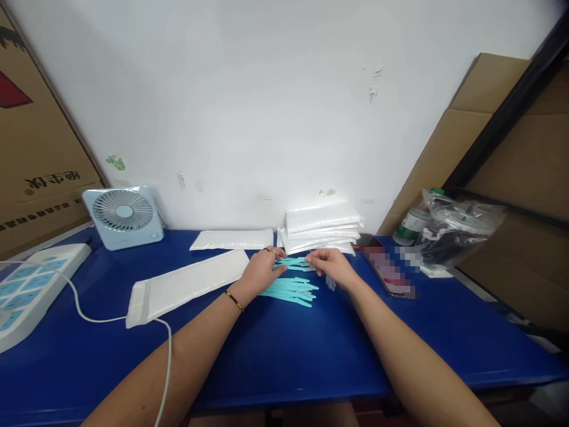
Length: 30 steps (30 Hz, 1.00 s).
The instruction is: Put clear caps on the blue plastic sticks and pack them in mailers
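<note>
Blue surface [275, 350], white wall behind. Both forearms reach in from the bottom edge toward centre.

Left hand [260, 274]: ring on one finger, gold bracelet at the wrist. Fingers curled, tips pinching the left end of a few teal strips [296, 264]. Right hand [331, 267] at 3 o'clock of the left, close by, fingertips pinching the right end of the same strips. The strips run between the two hands, just above the surface.

At 6 o'clock of the held strips, touching the left hand's heel: a loose pile of teal strips [291, 289] lying flat, fanned out.

At 12 o'clock of the hands: stack of white pouches [322, 228] against the wall. At 10 o'clock: a single white pouch [232, 239]. At 9 o'clock: a long white padded envelope [186, 286] lying slantwise.

Far left: small pale-blue fan [123, 214], a white power strip [31, 284], its white cable [128, 320] looping across the surface. At 3 o'clock: a phone [386, 270], blurred, then a clear plastic bag [457, 228] with dark contents and a green-capped bottle [411, 225]. Cardboard boxes on both sides.
</note>
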Each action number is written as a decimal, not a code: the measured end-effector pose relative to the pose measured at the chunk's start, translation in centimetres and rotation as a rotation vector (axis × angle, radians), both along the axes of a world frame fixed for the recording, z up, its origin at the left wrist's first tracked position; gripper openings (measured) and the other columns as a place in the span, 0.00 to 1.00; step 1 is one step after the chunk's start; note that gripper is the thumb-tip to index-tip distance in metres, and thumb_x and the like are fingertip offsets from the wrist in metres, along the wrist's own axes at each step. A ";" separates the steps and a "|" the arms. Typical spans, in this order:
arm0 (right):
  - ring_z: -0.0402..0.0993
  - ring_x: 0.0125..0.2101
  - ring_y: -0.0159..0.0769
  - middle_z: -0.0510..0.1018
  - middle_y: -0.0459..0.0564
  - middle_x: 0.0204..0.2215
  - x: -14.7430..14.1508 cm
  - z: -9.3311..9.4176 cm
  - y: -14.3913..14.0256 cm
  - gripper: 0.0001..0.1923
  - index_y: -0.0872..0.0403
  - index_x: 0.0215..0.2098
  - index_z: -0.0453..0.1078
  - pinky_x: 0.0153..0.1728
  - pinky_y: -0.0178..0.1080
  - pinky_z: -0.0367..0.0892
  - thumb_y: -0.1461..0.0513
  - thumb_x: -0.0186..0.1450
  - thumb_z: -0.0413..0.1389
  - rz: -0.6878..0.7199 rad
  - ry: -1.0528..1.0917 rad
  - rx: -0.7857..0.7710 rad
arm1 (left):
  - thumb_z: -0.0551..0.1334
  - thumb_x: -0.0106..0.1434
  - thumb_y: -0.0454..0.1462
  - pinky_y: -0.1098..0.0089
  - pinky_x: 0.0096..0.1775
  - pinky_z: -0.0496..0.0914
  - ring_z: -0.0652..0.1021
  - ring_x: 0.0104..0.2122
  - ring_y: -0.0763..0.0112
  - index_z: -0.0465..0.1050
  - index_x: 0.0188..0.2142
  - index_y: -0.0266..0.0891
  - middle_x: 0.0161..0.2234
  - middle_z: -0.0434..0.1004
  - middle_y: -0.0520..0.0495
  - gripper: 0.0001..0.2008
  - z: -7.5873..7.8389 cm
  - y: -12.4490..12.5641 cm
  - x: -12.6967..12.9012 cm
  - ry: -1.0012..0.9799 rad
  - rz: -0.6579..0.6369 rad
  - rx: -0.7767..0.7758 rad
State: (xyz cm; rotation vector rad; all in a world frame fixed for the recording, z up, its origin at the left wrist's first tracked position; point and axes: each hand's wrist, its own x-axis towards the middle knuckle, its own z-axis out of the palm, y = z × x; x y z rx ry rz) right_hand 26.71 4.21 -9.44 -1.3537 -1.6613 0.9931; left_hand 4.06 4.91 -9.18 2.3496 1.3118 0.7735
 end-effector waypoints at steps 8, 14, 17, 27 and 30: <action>0.68 0.28 0.32 0.74 0.48 0.31 5.4 1.7 -0.6 0.12 0.53 0.36 0.76 0.28 0.33 0.63 0.59 0.53 0.60 0.236 -0.471 0.050 | 0.60 0.56 0.42 0.72 0.29 0.63 0.74 0.31 0.68 0.74 0.29 0.41 0.30 0.75 0.50 0.07 0.1 -0.3 -0.8 0.183 -0.130 -0.204; 0.67 0.27 0.32 0.71 0.48 0.30 5.3 1.1 -0.6 0.06 0.53 0.27 0.74 0.26 0.33 0.64 0.62 0.50 0.62 0.268 -0.519 0.042 | 0.59 0.57 0.40 0.72 0.28 0.62 0.74 0.29 0.68 0.72 0.26 0.41 0.29 0.75 0.50 0.07 0.1 -0.4 -0.6 0.166 -0.092 -0.191; 0.67 0.27 0.32 0.73 0.47 0.27 5.0 1.0 -0.5 0.05 0.53 0.28 0.72 0.27 0.34 0.64 0.61 0.53 0.61 0.251 -0.480 0.059 | 0.57 0.59 0.40 0.71 0.30 0.62 0.74 0.29 0.68 0.71 0.30 0.41 0.28 0.76 0.50 0.07 0.2 -0.3 -0.7 0.140 -0.049 -0.144; 0.68 0.21 0.30 0.74 0.46 0.23 3.0 1.3 -0.7 0.18 0.56 0.38 0.73 0.22 0.32 0.63 0.52 0.57 0.57 0.099 -0.111 0.087 | 0.55 0.60 0.43 0.71 0.28 0.61 0.73 0.28 0.69 0.69 0.32 0.40 0.27 0.74 0.50 0.10 0.2 -0.1 -1.1 0.024 -0.014 -0.156; 0.74 0.24 0.34 0.77 0.50 0.23 2.6 1.1 -0.4 0.22 0.58 0.37 0.74 0.26 0.35 0.67 0.51 0.52 0.62 0.059 0.053 -0.021 | 0.55 0.59 0.44 0.72 0.27 0.61 0.72 0.28 0.70 0.70 0.32 0.39 0.27 0.73 0.50 0.12 0.2 0.0 -1.2 -0.032 0.002 -0.203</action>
